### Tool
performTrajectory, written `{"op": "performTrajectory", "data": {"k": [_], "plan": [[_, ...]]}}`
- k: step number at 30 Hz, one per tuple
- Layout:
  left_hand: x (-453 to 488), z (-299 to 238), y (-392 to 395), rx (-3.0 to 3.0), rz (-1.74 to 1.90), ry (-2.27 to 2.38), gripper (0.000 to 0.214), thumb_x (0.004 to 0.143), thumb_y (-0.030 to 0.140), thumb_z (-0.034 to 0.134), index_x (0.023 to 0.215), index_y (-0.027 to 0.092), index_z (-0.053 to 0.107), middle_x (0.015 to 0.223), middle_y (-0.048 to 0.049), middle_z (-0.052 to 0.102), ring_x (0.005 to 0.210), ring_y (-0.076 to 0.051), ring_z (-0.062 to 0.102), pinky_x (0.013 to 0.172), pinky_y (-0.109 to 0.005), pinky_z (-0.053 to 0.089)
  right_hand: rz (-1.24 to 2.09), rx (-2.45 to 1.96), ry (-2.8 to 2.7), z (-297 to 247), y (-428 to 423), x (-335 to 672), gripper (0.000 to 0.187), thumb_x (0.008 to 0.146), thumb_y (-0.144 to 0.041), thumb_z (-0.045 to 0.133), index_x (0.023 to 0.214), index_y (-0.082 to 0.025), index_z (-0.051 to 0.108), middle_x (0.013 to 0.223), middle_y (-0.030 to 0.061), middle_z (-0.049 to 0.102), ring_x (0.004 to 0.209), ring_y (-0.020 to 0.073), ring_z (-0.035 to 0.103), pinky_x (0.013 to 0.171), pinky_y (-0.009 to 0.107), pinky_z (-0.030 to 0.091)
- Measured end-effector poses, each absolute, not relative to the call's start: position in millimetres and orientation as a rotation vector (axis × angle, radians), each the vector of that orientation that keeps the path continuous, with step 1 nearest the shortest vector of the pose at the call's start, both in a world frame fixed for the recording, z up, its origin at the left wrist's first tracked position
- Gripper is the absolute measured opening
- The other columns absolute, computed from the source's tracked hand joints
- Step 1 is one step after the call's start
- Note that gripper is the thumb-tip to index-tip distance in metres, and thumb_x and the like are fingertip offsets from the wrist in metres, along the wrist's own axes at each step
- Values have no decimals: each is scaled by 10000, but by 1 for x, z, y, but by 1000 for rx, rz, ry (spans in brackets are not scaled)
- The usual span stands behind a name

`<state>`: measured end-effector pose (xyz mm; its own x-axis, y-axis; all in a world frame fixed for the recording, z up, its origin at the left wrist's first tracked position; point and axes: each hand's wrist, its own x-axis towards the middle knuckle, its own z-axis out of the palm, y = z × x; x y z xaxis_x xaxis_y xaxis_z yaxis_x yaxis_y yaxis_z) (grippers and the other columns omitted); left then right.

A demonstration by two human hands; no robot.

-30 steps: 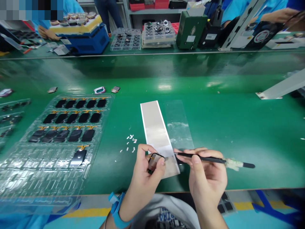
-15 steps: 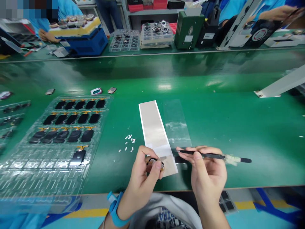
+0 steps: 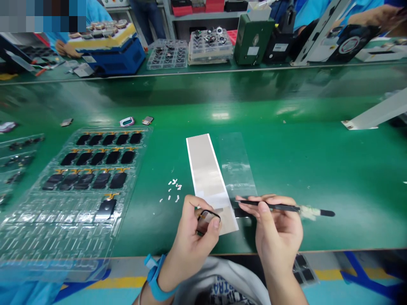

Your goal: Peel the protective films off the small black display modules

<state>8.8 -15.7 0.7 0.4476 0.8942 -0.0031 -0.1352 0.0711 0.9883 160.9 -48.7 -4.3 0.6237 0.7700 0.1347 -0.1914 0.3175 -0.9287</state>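
Note:
Between the thumb and fingers of my left hand (image 3: 197,237) is a small black-edged screen module (image 3: 206,220), tilted with its shiny face partly showing. A blue wrist strap (image 3: 156,277) circles that wrist. My right hand (image 3: 275,224) grips black tweezers (image 3: 282,206), their tips pointing left and some pale wrapping near the back end. Beneath and beyond my left hand lies a white-edged strip of grey adhesive sheet (image 3: 206,165). A clear film (image 3: 238,165) lies beside it, and a dark flat piece (image 3: 241,212) shows partly by my right fingertips.
On the left, a clear tray (image 3: 89,207) holds rows of black screen modules (image 3: 102,180). Small white scraps (image 3: 174,183) lie between tray and strip. A white metal support (image 3: 375,112) stands at right. Behind, a raised shelf carries a blue machine (image 3: 116,57), parts boxes (image 3: 167,55) and a green box (image 3: 253,40).
My left hand has turned the screen module, so more of its flat face shows now. The right hand with the tweezers has stayed nearly still.

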Motion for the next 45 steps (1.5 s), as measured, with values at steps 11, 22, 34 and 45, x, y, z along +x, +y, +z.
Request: {"op": "performTrajectory", "data": {"k": [11,22,34,45], "plan": [[9,6,-12,1233,829,727,161,1052,406,380,1029,247,373,744,42,532,658,-92,474,607,-206,394,679,-1110,-639,-4,-49,161,93,923,-168,628,976,-232,587,929,25,684,836,204,760,731,325,664],[15,6,-17,1655,462,768,123,1064,307,306,1154,266,379,1087,-62,640,835,-155,601,791,-330,476,628,-1458,-943,-13,-80,214,64,904,-183,653,952,-225,657,940,21,626,879,170,748,793,245,635],[43,2,-5,2012,454,869,116,986,241,524,1043,255,624,984,-18,733,835,-201,685,749,-324,514,651,-1534,-981,-16,-80,213,72,898,-225,663,912,-173,709,941,68,684,822,183,748,764,277,646],[43,4,-4,2041,505,851,132,965,201,558,1048,244,651,939,-16,740,787,-194,683,703,-293,510,700,-1489,-873,-15,-79,213,80,881,-243,690,921,-178,665,921,66,710,814,191,757,755,278,645]]}}
